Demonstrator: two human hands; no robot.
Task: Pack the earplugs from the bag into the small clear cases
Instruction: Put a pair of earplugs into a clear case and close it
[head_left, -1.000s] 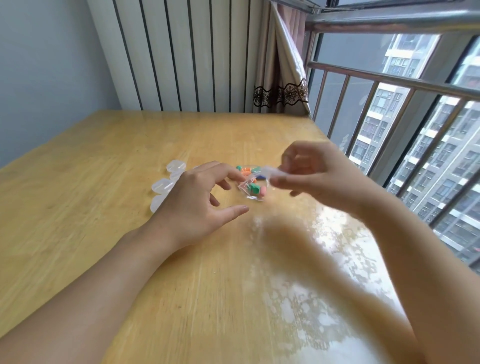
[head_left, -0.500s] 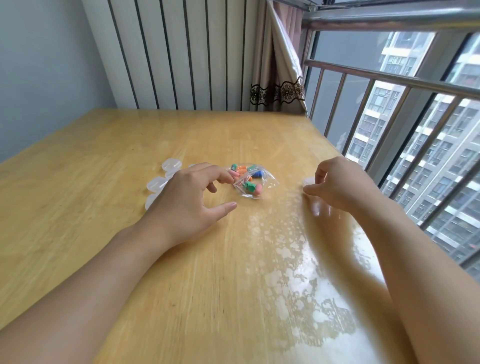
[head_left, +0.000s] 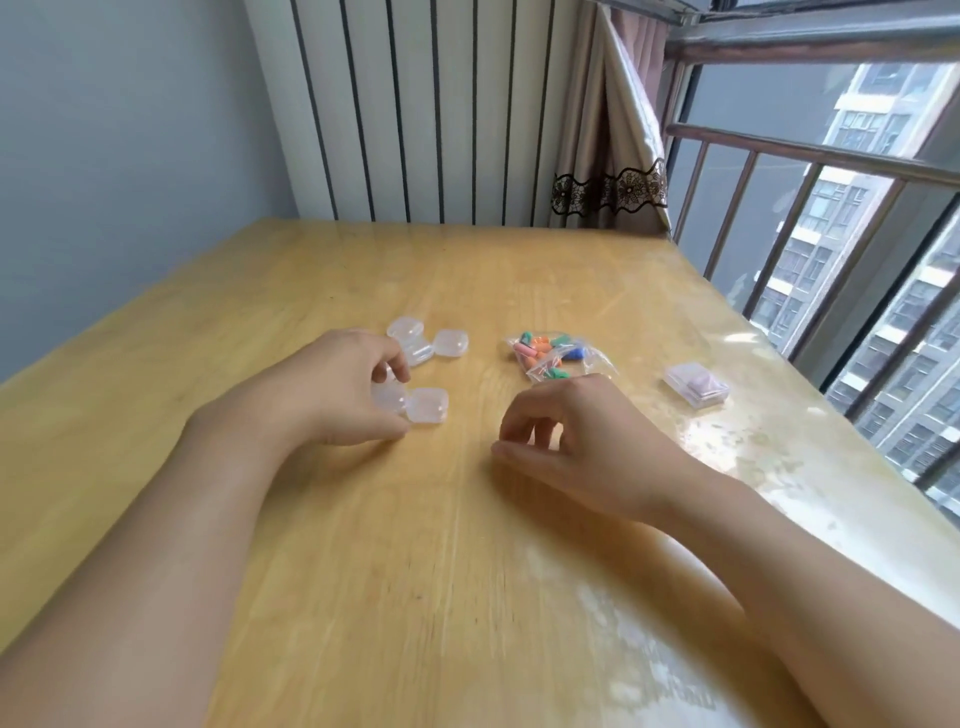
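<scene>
Bag: the bag (head_left: 558, 356) is lying near the middle of the table (head_left: 415, 597), still holding earplugs (head_left: 540, 349) in orange, green, pink and blue.
Done: one case (head_left: 696, 387) is sitting by the table's right edge with something pale inside (probably a packed pair, though it is too blurred to be sure).
Left: a cluster of empty cases (head_left: 415, 340) is waiting left of the bag, so most of the packing is looking undone.
Left hand: the left hand (head_left: 332, 389) is curling its fingers round a case (head_left: 410, 402) in that cluster.
Right hand: the right hand (head_left: 582, 441) is hovering just in front of the bag, fingers loosely bent, holding nothing.
</scene>
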